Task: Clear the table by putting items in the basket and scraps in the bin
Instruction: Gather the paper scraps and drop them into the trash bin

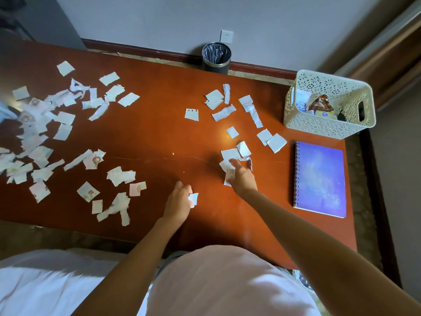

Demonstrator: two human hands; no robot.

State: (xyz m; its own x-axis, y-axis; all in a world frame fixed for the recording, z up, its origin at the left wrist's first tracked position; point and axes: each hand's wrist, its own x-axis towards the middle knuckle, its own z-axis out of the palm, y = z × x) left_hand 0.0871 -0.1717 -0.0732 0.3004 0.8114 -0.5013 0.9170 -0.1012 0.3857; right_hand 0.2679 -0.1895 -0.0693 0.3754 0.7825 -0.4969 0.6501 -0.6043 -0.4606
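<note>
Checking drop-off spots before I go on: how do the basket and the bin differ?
The basket is cream, rectangular and perforated; the bin is dark and round. The basket stands on the table, at its far right corner; the bin stands behind the table's far edge, by the wall. The basket holds small items, including a brown hair claw; the bin shows only a liner. Both are upright and open-topped.

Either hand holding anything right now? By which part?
Left hand pinches a paper scrap by its left edge. Right hand grips a small bunch of scraps at their right side.
</note>
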